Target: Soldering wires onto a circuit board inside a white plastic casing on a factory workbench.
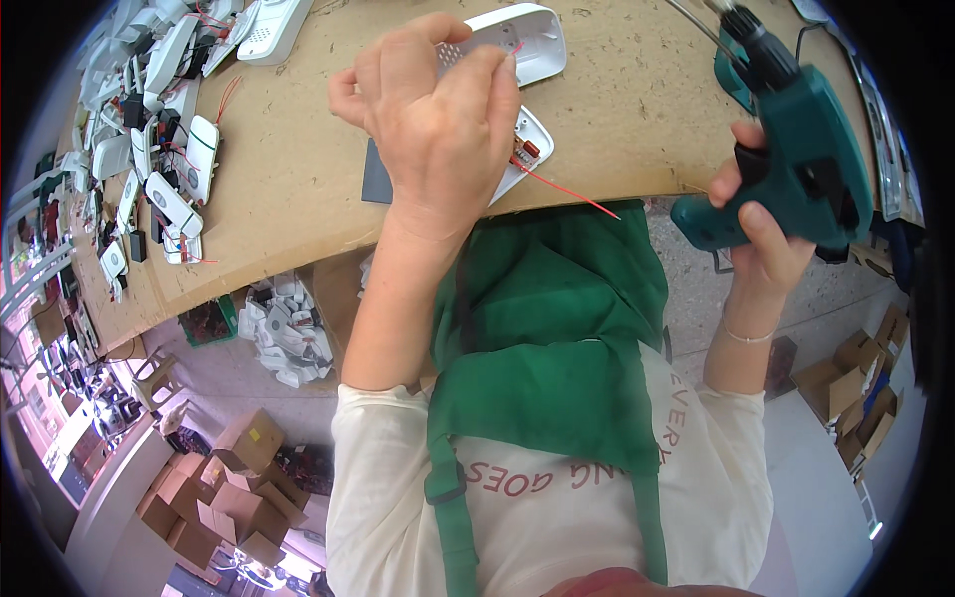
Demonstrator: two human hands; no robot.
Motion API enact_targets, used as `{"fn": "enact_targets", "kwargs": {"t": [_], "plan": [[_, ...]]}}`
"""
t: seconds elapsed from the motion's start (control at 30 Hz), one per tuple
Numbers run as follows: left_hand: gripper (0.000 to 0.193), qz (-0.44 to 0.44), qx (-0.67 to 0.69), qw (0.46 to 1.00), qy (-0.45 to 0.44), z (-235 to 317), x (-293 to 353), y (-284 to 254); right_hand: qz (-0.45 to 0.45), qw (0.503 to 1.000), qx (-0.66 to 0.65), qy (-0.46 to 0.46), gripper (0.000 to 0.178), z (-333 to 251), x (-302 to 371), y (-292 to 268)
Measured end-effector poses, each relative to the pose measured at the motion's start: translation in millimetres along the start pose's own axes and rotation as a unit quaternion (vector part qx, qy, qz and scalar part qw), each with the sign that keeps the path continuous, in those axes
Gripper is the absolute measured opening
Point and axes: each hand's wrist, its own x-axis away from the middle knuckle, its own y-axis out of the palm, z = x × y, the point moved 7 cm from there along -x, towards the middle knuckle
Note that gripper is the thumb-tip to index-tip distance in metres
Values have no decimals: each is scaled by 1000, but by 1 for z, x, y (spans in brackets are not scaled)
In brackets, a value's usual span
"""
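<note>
My right hand point(761, 214) is wrapped around the grip of a dark green power drill point(811, 159) with a black chuck, held up at the table's right edge. My left hand point(428, 124) is raised over the table with its back showing and fingers bent in. Whatever its fingertips hold, if anything, is hidden. Beyond it lies a white plastic housing shell point(537, 45), hollow side up. Partly covered by the same hand, a second white shell point(537, 129) carries a small circuit board point(527, 150) with a red wire point(572, 189) reaching past the table edge.
A heap of white plastic devices point(179, 204) with wires covers the left of the brown table point(269, 179). A dark flat piece point(376, 174) lies beside my left wrist. Beneath the table are a bag of white parts point(286, 328) and a green crate point(209, 320). Cardboard boxes point(249, 438) stand on the floor.
</note>
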Motion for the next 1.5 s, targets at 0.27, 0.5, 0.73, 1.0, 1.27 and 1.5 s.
{"fn": "enact_targets", "kwargs": {"t": [0.27, 0.5, 0.73, 1.0, 1.27, 1.5], "plan": [[9, -58, 37, 996, -54, 1, -20, -3, -11, 997, 50, 51, 59, -5, 31, 0], [10, -80, 10, 997, -12, -1, -19, 8, -19, 989, 53, 138, 36, 7, 25, 11], [9, -85, -10, 996, 4, 1, -20, 7, -30, 984, 107, 139, 30, 9, 19, 12], [8, -83, 36, 996, -22, 3, -21, 2, -69, 981, 140, 116, 28, 2, 10, 16], [7, -80, 48, 995, -35, 5, -23, -1, -62, 976, 163, 132, 30, -1, 10, 16], [8, -81, 58, 994, -47, -2, -16, 2, -21, 987, 7, 156, 56, 4, 32, 4]]}}
